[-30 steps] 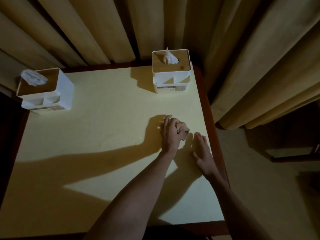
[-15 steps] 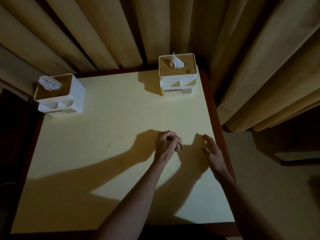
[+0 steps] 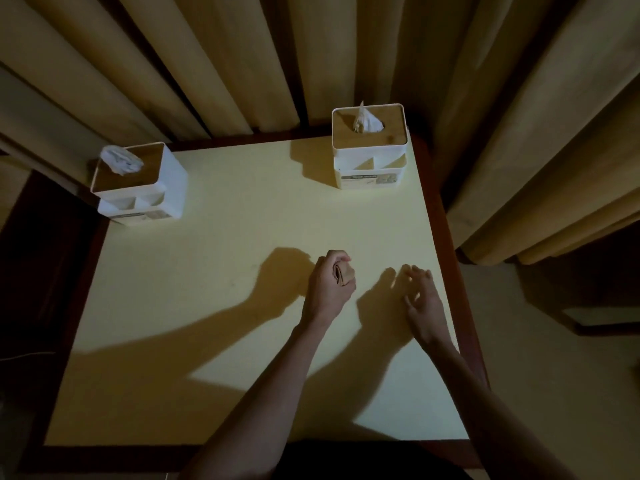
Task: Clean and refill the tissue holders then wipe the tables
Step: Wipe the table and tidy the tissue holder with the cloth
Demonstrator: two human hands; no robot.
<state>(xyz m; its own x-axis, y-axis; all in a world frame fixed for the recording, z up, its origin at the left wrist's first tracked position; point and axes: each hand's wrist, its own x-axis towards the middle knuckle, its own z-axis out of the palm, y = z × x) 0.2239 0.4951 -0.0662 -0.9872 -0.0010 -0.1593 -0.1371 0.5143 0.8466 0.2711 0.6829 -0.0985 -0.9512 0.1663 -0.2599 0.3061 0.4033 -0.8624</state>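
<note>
The left hand [image 3: 330, 284] is curled around a small folded cloth [image 3: 340, 274] above the table [image 3: 221, 271]. Just right of it, the right hand [image 3: 423, 299] hovers with fingers loosely spread. Two tissue boxes [image 3: 370, 147] [image 3: 138, 184] stand well beyond the cloth, at the far corners.

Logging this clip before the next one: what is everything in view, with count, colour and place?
table: 1, pale yellow top with dark brown rim, centre
tissue holders: 2, white with wooden lids, one at far left corner, one at far right edge; each has a tissue sticking out
curtain: beige folds, behind and right of table
cloth: 1, brownish, bunched in left hand
left hand: grips cloth, over table
right hand: fingers loose, holds nothing, near right edge
</note>
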